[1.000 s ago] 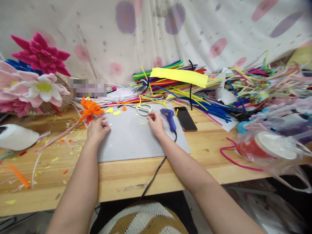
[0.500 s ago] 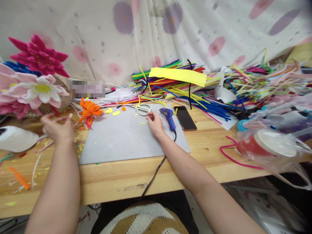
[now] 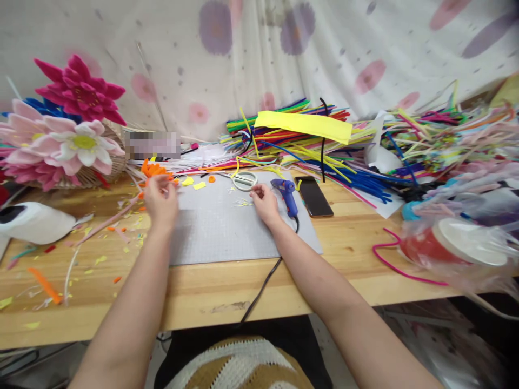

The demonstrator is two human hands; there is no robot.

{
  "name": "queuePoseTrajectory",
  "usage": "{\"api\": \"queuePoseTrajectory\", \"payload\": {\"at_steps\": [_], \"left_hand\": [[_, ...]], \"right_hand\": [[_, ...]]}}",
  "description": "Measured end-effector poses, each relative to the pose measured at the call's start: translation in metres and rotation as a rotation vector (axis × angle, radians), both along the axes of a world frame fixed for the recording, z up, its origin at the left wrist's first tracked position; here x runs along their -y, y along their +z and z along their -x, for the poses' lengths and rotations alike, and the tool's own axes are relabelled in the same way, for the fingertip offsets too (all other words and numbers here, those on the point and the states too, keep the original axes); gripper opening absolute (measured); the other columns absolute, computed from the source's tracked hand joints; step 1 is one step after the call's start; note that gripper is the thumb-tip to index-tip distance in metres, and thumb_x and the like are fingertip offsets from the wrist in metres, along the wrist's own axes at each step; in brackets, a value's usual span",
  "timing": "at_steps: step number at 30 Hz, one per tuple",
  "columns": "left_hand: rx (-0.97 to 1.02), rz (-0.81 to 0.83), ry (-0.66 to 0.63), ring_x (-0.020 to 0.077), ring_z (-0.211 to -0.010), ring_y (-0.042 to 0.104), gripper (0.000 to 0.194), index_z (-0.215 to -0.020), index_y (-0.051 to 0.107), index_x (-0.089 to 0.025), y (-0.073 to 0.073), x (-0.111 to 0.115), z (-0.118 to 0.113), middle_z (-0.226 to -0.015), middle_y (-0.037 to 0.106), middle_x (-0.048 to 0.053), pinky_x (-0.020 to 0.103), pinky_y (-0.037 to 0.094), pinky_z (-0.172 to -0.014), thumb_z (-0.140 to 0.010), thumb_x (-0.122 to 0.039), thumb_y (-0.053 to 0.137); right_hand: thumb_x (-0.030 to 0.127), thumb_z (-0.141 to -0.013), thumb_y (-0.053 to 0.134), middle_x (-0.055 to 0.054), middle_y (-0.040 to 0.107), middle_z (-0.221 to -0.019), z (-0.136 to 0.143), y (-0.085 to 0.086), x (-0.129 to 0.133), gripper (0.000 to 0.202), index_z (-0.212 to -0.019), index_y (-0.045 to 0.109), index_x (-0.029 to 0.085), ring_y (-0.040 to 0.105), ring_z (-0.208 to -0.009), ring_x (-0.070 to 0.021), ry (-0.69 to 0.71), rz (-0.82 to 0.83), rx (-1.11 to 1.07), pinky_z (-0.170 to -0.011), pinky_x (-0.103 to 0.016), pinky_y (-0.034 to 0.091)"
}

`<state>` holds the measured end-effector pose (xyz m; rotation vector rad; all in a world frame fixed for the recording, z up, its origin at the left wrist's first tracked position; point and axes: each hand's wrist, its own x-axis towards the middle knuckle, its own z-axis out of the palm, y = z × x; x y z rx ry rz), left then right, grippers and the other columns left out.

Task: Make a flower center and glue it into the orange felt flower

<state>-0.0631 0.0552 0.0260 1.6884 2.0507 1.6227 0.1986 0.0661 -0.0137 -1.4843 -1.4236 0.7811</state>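
Observation:
My left hand is in front of the orange fuzzy flower at the mat's left side and partly covers it. Its fingers are bent and a little apart, with nothing visible between them. My right hand hovers over the grey cutting mat, its fingertips pinched together; anything in them is too small to make out. Just beyond those fingertips lie scissors with pale handles. Thin yellow clippings lie to their left. The blue glue gun rests right of that hand.
A black phone lies beside the mat. Pipe cleaners pile up along the back under a yellow strip. Finished flowers and a white roll stand left. A bagged cup is at right. The glue gun's cord crosses the table's edge.
My left hand has moved right, from the scraps beside the white roll to the orange flower. My right hand stays near the scissors, still pinched. The view has shifted slightly left.

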Motion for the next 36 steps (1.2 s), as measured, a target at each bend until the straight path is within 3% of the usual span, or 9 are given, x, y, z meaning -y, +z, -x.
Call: {"api": "queuePoseTrajectory", "payload": {"at_steps": [4, 6, 8, 15, 21, 26, 32, 36], "left_hand": [[-0.09, 0.195, -0.318, 0.0198, -0.083, 0.06, 0.02, -0.097, 0.054, -0.019, -0.011, 0.002, -0.074, -0.084, 0.065, 0.003, 0.035, 0.044, -0.078, -0.077, -0.02, 0.056], [-0.173, 0.262, -0.442, 0.0222, -0.091, 0.058, 0.029, -0.101, 0.054, -0.02, -0.019, 0.006, -0.093, -0.087, 0.067, 0.003, 0.038, 0.042, -0.085, -0.073, -0.017, 0.062], [-0.228, 0.301, -0.487, 0.0237, -0.096, 0.056, 0.034, -0.104, 0.053, -0.021, -0.027, 0.011, -0.101, -0.091, 0.068, 0.003, 0.04, 0.041, -0.089, -0.072, -0.014, 0.062], [-0.269, 0.32, -0.552, 0.0244, -0.096, 0.054, 0.038, -0.112, 0.05, -0.02, -0.039, 0.017, -0.103, -0.094, 0.066, 0.005, 0.04, 0.041, -0.089, -0.075, -0.012, 0.057], [-0.289, 0.324, -0.585, 0.0233, -0.095, 0.053, 0.026, -0.104, 0.052, -0.019, -0.041, 0.013, -0.101, -0.088, 0.065, 0.006, 0.039, 0.041, -0.089, -0.08, -0.009, 0.048], [-0.227, 0.306, -0.56, 0.0217, -0.094, 0.053, 0.022, -0.102, 0.05, -0.02, -0.041, 0.014, -0.094, -0.09, 0.062, 0.006, 0.038, 0.042, -0.088, -0.082, -0.012, 0.045], [-0.067, 0.247, -0.554, 0.019, -0.091, 0.056, 0.019, -0.1, 0.046, -0.02, -0.041, 0.018, -0.095, -0.09, 0.06, 0.005, 0.037, 0.042, -0.087, -0.081, -0.015, 0.045], [-0.032, 0.25, -0.547, 0.019, -0.09, 0.056, 0.017, -0.097, 0.046, -0.021, -0.04, 0.019, -0.096, -0.089, 0.06, 0.005, 0.037, 0.042, -0.086, -0.081, -0.017, 0.046]], "right_hand": [[0.016, -0.076, 0.05, -0.002, 0.066, -0.086, -0.003, 0.004, 0.001, 0.015, -0.088, 0.057, 0.021, 0.06, -0.079, -0.0143, 0.093, 0.032, 0.193, -0.078, -0.029, 0.046], [0.013, -0.075, 0.049, -0.002, 0.066, -0.087, -0.006, 0.009, 0.004, 0.019, -0.09, 0.057, 0.022, 0.06, -0.08, -0.0146, 0.148, 0.01, 0.306, -0.078, -0.029, 0.045], [0.01, -0.074, 0.048, -0.002, 0.067, -0.087, -0.009, 0.015, 0.007, 0.024, -0.093, 0.058, 0.022, 0.059, -0.081, -0.015, 0.211, -0.007, 0.408, -0.076, -0.028, 0.045], [0.008, -0.075, 0.045, -0.005, 0.066, -0.088, -0.014, 0.029, 0.016, 0.029, -0.099, 0.059, 0.018, 0.058, -0.085, -0.0175, 0.321, 0.015, 0.642, -0.076, -0.028, 0.041], [0.009, -0.076, 0.046, -0.001, 0.066, -0.084, -0.016, 0.026, 0.013, 0.03, -0.101, 0.057, 0.02, 0.058, -0.077, -0.0138, 0.351, 0.014, 0.553, -0.069, -0.024, 0.04], [0.006, -0.073, 0.046, -0.002, 0.066, -0.087, -0.017, 0.026, 0.012, 0.033, -0.101, 0.057, 0.02, 0.058, -0.085, -0.0161, 0.319, -0.045, 0.603, -0.076, -0.028, 0.041], [0.013, -0.072, 0.057, -0.002, 0.065, -0.101, -0.001, 0.022, 0.018, 0.034, -0.105, 0.052, 0.022, 0.058, -0.089, -0.0132, 0.434, -0.128, 0.345, -0.081, -0.027, 0.044], [0.015, -0.074, 0.058, 0.0, 0.066, -0.092, 0.008, 0.018, 0.02, 0.032, -0.105, 0.052, 0.022, 0.059, -0.085, -0.0129, 0.453, -0.093, 0.301, -0.08, -0.028, 0.044]]}}
